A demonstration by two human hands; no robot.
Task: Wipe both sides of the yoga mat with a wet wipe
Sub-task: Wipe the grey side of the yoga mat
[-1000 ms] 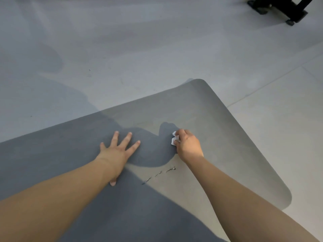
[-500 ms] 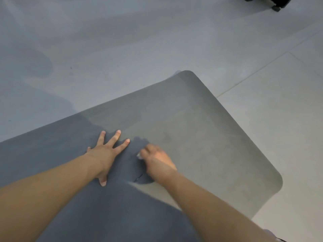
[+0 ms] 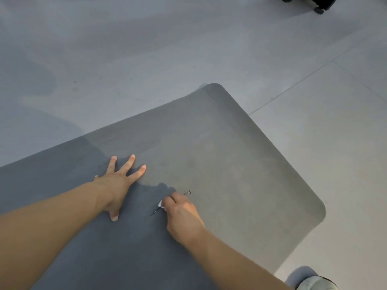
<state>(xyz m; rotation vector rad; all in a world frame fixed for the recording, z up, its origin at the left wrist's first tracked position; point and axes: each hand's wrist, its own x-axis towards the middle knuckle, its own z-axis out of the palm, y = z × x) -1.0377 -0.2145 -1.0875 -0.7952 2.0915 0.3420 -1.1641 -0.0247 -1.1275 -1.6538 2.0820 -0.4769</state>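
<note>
Roughly, I'd put us partway through the first side. From the left: my left hand (image 3: 117, 183) lies flat with fingers spread, pressing the yoga mat (image 3: 240, 164) down on the floor (image 3: 125, 59). Around and behind it the mat looks darker, which I read as damp, already wiped ground, though some of that may be shadow. Just right of it, my right hand (image 3: 182, 216) curls round a bunched wet wipe (image 3: 160, 204), rubbing near a small dark mark (image 3: 188, 192). Further right, the paler stretch out to the mat's rounded far corner and right edge looks untouched. The underside remains entirely, I judge.
</note>
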